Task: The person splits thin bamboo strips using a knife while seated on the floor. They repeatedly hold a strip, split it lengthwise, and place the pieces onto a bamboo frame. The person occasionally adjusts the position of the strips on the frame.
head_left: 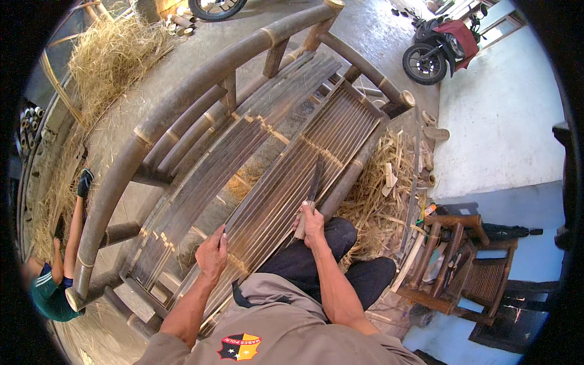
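My right hand (312, 226) is wrapped round the pale handle of a knife (316, 178). Its long dark blade points away from me, over a panel of bamboo slats (274, 194) on the bench seat. At the panel's left edge is my left hand (212, 252), fingers curled and thumb pressed close to them. Whatever is between those fingers is too small to make out. I sit on the near side of a large bamboo bench (213, 64) with thick round rails. A second, darker strip of slats (207, 164) lies along its far side, with a gap between the two.
Bamboo shavings (380, 194) heap up right of the bench, and a pile of straw-like fibre (112, 61) lies at the far left. A person (55, 292) is at the left edge. A bamboo chair (462, 267) with tools stands at right; a motorbike (438, 52) is parked behind.
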`<move>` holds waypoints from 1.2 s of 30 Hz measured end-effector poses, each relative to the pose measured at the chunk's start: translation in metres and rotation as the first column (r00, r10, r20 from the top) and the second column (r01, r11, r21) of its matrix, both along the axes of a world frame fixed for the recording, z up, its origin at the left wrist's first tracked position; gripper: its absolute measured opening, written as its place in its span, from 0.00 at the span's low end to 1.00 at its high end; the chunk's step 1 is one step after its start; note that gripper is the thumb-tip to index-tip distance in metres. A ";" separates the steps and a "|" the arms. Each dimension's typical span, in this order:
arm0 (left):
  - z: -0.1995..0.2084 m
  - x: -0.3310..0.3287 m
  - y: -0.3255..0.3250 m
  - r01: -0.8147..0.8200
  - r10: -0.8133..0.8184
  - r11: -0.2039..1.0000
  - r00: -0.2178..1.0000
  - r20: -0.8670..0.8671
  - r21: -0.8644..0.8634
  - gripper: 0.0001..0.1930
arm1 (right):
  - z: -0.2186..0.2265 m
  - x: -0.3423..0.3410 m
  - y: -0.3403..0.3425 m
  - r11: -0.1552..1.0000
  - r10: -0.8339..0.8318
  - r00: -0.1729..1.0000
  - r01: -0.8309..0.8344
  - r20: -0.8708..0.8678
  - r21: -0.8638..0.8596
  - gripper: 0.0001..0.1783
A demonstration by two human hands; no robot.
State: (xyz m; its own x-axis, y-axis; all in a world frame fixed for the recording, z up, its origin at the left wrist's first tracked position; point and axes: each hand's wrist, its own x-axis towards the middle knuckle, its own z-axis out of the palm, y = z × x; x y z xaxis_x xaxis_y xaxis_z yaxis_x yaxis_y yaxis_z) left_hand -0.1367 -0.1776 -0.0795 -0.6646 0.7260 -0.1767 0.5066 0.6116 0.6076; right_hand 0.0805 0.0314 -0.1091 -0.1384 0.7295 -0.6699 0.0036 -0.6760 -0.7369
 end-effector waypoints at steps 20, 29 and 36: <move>0.001 -0.010 -0.026 0.046 -0.044 0.994 0.999 0.025 -0.097 0.15 | -0.003 -0.001 0.002 0.999 -0.010 1.000 0.009 -0.017 -0.047 0.19; 0.001 -0.006 -0.029 0.037 -0.038 0.998 0.999 -0.017 -0.045 0.15 | -0.003 -0.002 0.002 0.999 -0.005 1.000 0.004 -0.022 -0.041 0.18; 0.000 -0.006 -0.033 0.052 -0.052 0.999 0.997 -0.058 0.002 0.14 | -0.002 -0.003 0.002 0.999 -0.007 1.000 0.007 0.001 -0.036 0.18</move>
